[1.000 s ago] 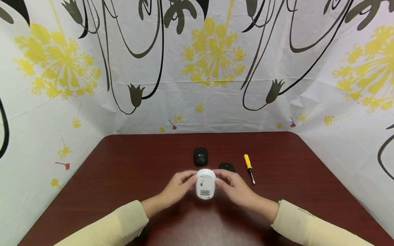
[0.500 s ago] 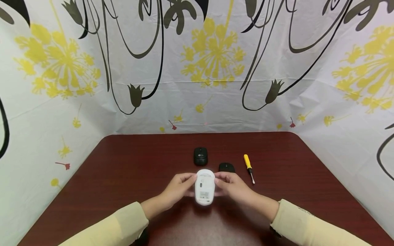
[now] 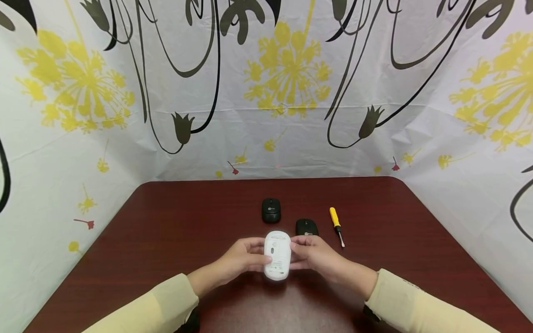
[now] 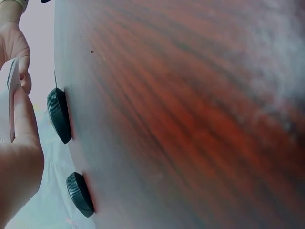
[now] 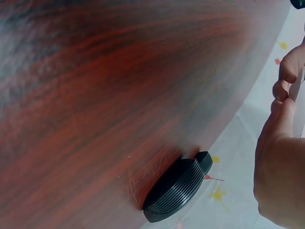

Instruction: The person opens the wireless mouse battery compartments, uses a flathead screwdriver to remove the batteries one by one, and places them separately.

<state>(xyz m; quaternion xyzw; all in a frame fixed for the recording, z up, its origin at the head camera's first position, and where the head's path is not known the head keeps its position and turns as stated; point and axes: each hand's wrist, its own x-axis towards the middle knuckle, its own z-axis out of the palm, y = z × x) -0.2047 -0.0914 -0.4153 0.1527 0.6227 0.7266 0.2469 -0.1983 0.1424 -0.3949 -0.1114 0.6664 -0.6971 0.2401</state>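
Observation:
A white computer mouse (image 3: 278, 259) is held up above the table with its underside, bearing a small switch and a printed label, turned toward the head camera. On its left side my left hand (image 3: 239, 260) grips it, the thumb lying over the underside. My right hand (image 3: 318, 255) pinches the opposite edge between thumb and fingers. In the left wrist view a slice of the white mouse (image 4: 6, 102) shows at the left edge by the left hand (image 4: 21, 157). The right wrist view has the right hand (image 5: 279, 157) at its right edge.
Beyond the hands, a black mouse (image 3: 271, 211) lies on the dark red wooden table (image 3: 200, 217). A second black mouse (image 3: 306, 226) sits just behind the right hand, partly hidden. Right of it lies a yellow-handled screwdriver (image 3: 336, 225). Patterned white cloth (image 3: 291, 138) hangs behind the table.
The white mouse has tilted so that its underside faces the head camera more fully. My left thumb has moved from its side edge onto the underside.

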